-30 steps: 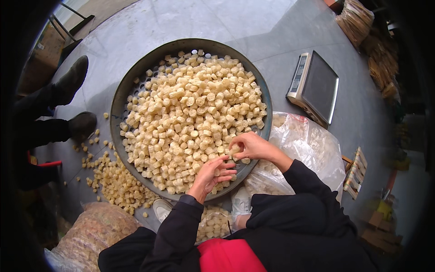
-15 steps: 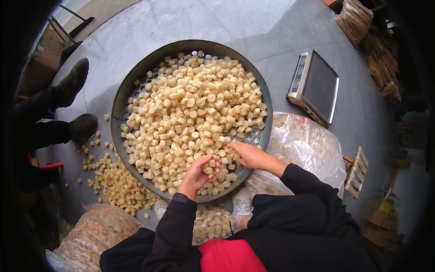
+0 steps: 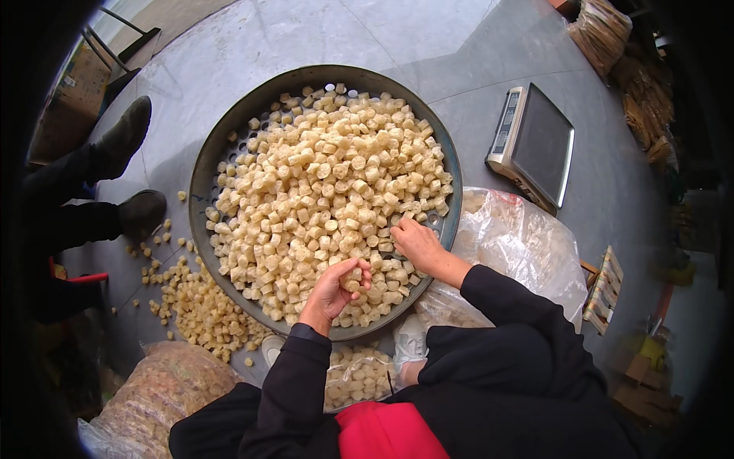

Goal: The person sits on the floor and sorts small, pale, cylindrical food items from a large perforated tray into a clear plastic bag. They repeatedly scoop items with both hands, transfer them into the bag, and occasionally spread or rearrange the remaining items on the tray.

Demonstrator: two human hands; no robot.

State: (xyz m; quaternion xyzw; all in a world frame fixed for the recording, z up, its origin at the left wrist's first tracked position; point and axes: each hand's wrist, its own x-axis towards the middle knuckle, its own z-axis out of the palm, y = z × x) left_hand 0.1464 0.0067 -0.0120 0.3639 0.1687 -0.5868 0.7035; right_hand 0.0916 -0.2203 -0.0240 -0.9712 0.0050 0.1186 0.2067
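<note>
A round, perforated dark metal tray (image 3: pixel 201 176) holds a large heap of short, pale cream pieces (image 3: pixel 321 183). Near the heap's lower middle, my left hand (image 3: pixel 339 294) is palm up, its curled fingers round a pale piece (image 3: pixel 353 280). My right hand (image 3: pixel 414 246) reaches over the tray's lower right part, back upward, fingertips bent down among the pieces; whatever they may grip is hidden.
A flat scale (image 3: pixel 535 145) and a clear sack (image 3: pixel 520 252) lie at the right. Loose pieces (image 3: pixel 199 306) spill on the floor at lower left, above another sack (image 3: pixel 153 390). A person's dark shoes (image 3: pixel 141 214) are at the left. A small bag (image 3: pixel 355 375) sits between my feet.
My left hand has gone from spread fingers to curled round a piece, shifting slightly left and down. My right hand has moved slightly up, its fingers now down among the pieces.
</note>
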